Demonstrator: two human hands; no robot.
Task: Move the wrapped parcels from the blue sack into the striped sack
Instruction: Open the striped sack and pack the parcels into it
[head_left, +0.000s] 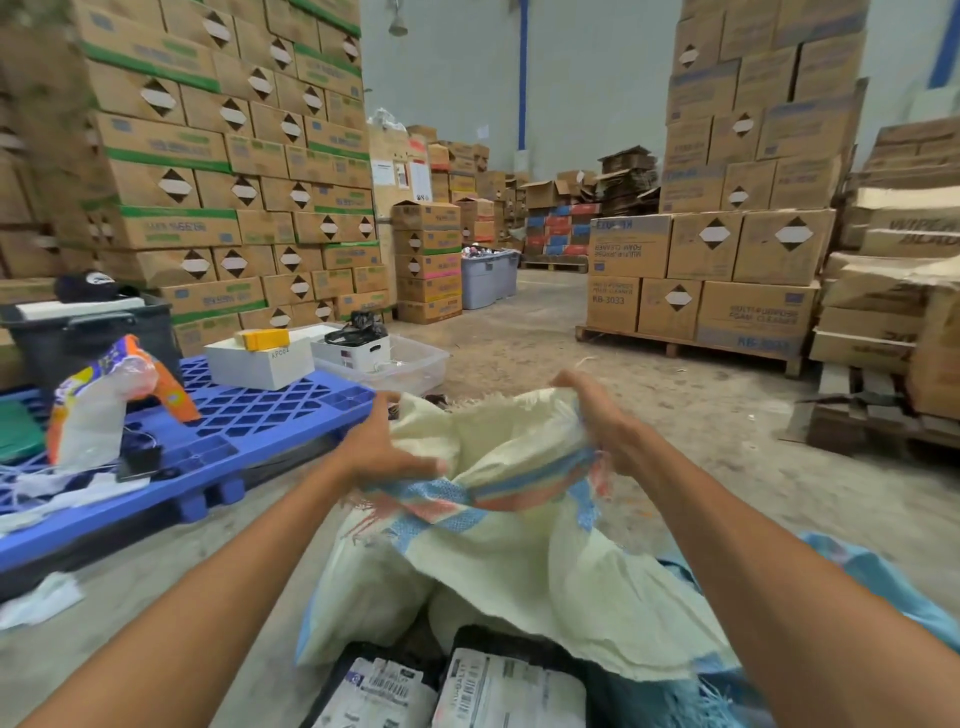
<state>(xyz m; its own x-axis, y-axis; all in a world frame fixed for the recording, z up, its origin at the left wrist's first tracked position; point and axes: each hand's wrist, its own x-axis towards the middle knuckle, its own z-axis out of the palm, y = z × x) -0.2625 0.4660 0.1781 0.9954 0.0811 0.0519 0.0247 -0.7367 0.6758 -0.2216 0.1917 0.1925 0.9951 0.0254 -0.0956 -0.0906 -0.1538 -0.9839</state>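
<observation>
The striped sack (524, 551), pale yellow woven cloth with blue and red bands, lies crumpled on the floor in front of me. My left hand (387, 449) grips its bunched edge on the left side. My right hand (597, 415) grips the raised rim on the right. The sack's mouth is gathered between both hands. Beneath and to the right lies the blue sack (872, 587), with frayed blue threads at the bottom. Two black wrapped parcels (467, 686) with white shipping labels show at the bottom edge, partly under the striped sack.
A blue plastic pallet (218, 431) lies to the left with a white box (260, 358), a printed plastic bag (109, 400) and a clear tub (410, 364). Stacked cartons (223, 171) rise at left and on a wooden pallet (706, 291) at right. Concrete floor runs between them.
</observation>
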